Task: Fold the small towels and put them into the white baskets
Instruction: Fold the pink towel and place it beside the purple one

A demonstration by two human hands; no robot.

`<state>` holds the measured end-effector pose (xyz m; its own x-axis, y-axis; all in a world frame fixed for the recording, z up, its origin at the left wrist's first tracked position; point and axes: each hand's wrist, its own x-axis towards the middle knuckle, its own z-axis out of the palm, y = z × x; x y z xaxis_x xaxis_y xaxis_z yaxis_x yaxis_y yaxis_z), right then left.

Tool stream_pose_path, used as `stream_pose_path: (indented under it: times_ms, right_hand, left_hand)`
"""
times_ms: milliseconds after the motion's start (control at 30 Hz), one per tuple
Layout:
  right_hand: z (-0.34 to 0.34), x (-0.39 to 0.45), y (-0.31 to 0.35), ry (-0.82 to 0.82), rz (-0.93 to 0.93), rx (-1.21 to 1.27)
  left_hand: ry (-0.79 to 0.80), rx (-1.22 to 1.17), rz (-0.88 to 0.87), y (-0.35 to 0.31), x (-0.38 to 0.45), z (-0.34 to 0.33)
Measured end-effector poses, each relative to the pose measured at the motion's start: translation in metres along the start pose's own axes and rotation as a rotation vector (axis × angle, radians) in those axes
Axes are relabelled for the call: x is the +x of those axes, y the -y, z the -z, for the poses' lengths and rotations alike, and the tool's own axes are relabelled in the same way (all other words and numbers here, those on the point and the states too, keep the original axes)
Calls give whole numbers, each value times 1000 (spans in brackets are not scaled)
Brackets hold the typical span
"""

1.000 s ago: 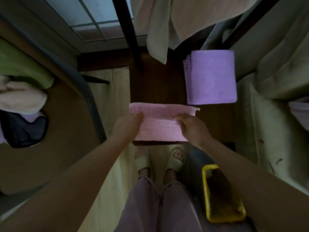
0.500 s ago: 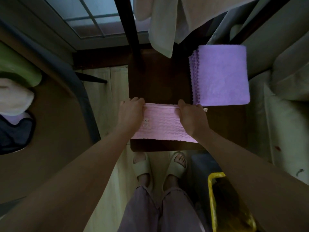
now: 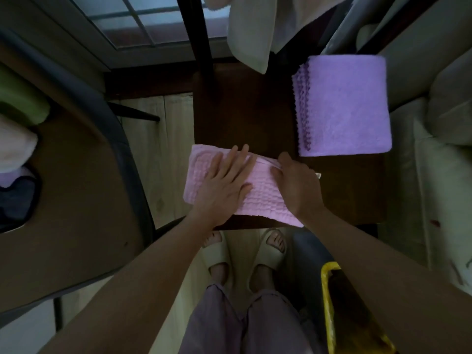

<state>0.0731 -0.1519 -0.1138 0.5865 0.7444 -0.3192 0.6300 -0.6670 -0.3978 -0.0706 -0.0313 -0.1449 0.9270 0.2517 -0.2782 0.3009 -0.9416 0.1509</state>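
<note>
A person's sandalled feet [image 3: 245, 251] stand at 6 o'clock on the pale floor, with a yellow-rimmed bin [image 3: 329, 302] at 5 o'clock just beside the right forearm. Above them, at the near edge of the dark wooden worktop [image 3: 245, 111], a pink waffle-textured towel [image 3: 260, 198] lies folded into a band, its left end overhanging the worktop's left edge. The left hand [image 3: 224, 185] rests flat on the towel's left half, fingers straight and slightly spread, pressing the cloth down. The right hand [image 3: 296, 185] is at the towel's right part, its fingers curled and pinching the upper fold of the fabric. Farther back, at 2 o'clock, a stack of folded purple towels [image 3: 344, 103] with scalloped edges sits on the worktop's right side, apart from the pink towel. At 12 o'clock, pale cloth [image 3: 250, 29] hangs down in front of a window [image 3: 143, 21].
</note>
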Motion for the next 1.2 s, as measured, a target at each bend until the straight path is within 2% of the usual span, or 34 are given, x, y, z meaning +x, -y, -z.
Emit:
stream_pose_path:
  times_ms: [167, 300, 433, 567, 767, 867, 1033, 1200]
  right_hand:
    - [-1, -24, -5, -59, -139, 114]
    - [-1, -29, -8, -48, -112, 260]
    - [-2, -33, -14, -16, -135, 365]
    - [3, -31, -21, 31, -228, 373]
    - [13, -15, -19, -14, -489, 761]
    - [12, -7, -14, 17, -546, 719]
    - [12, -1, -7, 68, -408, 578]
    - [17, 0, -5, 185, -414, 645]
  left_hand:
    - [-37, 43, -131, 14, -7, -7]
    - [-92, 123, -285, 12, -3, -13]
    - [-96, 5, -249, 14, -1, -16]
    - [-104, 19, -216, 10, 0, -15]
    - [-110, 60, -240, 12, 1, -16]
    - [-104, 70, -270, 14, 2, -14]
    - [-96, 68, -278, 15, 3, -13]
    - [-100, 53, -280, 16, 3, -14]
